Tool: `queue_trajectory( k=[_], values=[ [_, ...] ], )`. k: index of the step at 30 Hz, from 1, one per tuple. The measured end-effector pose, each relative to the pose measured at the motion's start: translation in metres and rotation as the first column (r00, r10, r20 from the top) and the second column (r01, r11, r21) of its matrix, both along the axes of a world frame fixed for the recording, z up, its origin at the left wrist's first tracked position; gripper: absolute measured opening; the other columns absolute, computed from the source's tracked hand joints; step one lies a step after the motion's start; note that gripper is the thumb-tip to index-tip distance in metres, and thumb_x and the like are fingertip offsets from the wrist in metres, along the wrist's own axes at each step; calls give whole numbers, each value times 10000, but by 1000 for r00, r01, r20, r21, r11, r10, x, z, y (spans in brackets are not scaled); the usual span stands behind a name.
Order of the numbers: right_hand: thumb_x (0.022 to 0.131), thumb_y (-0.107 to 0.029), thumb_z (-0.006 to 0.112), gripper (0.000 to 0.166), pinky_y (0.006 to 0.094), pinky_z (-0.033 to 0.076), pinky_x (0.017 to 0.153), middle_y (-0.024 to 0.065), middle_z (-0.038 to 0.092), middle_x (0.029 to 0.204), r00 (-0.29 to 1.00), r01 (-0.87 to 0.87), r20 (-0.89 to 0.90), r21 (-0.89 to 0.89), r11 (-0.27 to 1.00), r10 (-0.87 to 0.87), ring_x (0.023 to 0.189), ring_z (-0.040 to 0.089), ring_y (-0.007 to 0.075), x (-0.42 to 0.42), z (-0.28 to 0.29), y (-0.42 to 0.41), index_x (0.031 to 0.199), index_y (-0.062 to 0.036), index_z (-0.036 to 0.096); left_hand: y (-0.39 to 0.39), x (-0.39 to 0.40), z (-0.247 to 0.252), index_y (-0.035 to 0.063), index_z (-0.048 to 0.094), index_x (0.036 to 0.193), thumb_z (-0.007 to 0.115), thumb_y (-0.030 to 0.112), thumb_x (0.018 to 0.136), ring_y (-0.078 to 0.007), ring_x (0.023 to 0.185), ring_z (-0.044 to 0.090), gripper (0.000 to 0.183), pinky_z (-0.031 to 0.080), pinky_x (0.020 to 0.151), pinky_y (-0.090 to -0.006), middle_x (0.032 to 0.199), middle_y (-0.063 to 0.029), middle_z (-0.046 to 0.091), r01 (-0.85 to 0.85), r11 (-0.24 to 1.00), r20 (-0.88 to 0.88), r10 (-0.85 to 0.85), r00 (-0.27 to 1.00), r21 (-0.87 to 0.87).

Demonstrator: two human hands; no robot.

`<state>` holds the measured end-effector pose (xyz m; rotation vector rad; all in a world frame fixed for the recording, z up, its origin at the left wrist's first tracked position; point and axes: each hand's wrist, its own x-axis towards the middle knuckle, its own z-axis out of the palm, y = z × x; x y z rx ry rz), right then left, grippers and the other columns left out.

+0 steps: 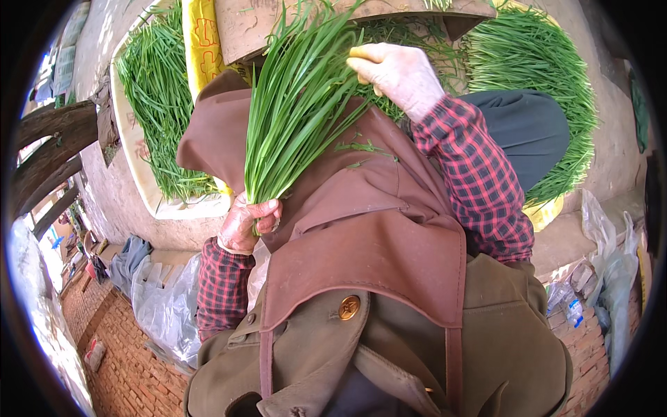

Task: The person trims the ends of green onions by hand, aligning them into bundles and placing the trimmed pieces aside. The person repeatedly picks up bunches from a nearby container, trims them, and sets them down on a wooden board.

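Observation:
My left hand (249, 223) grips a bunch of long green leaves, likely garlic chives (297, 120), near the pale stem ends. The leaves fan upward over the brown apron (365, 245) on my lap. My right hand (398, 75), its fingertips yellowed, is at the right edge of the leaf tips. Its thumb and fingers are bent close together. Some leaves beside it are blurred, and I cannot tell whether it pinches any. Cut leaf scraps (365, 147) lie on the apron.
A pale tub (148, 195) of chives stands left, with yellow printed plastic (200, 44) along its side. More chives (536, 68) are stacked at right. A wooden board (323, 10) lies ahead. Clear plastic sheeting (167, 313) and a plastic bottle (575, 313) are on the brick floor (130, 354).

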<state>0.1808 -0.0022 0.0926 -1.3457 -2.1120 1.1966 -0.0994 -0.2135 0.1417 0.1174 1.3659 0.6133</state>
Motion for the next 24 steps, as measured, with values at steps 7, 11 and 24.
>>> queue_trajectory(
  k=[7, 11, 24],
  values=[
    [860, -411, 571, 457, 399, 525, 769, 141, 704, 912, 961, -215, 106, -285, 934, 254, 858, 674, 301, -8, 8, 6, 1206, -120, 632, 1, -1, -1, 46, 592, 982, 707, 68, 830, -77, 462, 428, 192, 326, 430, -209, 711, -80, 610, 2, 1000, 7, -2, 1000, 1],
    [873, -355, 587, 327, 415, 517, 690, 133, 681, 831, 911, -364, 241, 92, 927, 334, 743, 652, 329, -29, -18, -2, 1100, -139, 681, 2, 1, 1, 51, 589, 990, 707, 73, 834, -76, 464, 426, 197, 328, 432, -207, 722, -82, 613, 4, 1000, 16, -3, 1000, -27],
    [887, -377, 632, 314, 244, 455, 495, 28, 603, 574, 962, 223, -93, -285, 932, -258, 456, 547, 97, -1, 0, 14, 976, -89, 722, 3, 9, -5, 56, 585, 1000, 702, 104, 850, -62, 459, 394, 197, 309, 436, -207, 726, -62, 583, -50, 999, 112, 48, 993, 13]
  ],
)
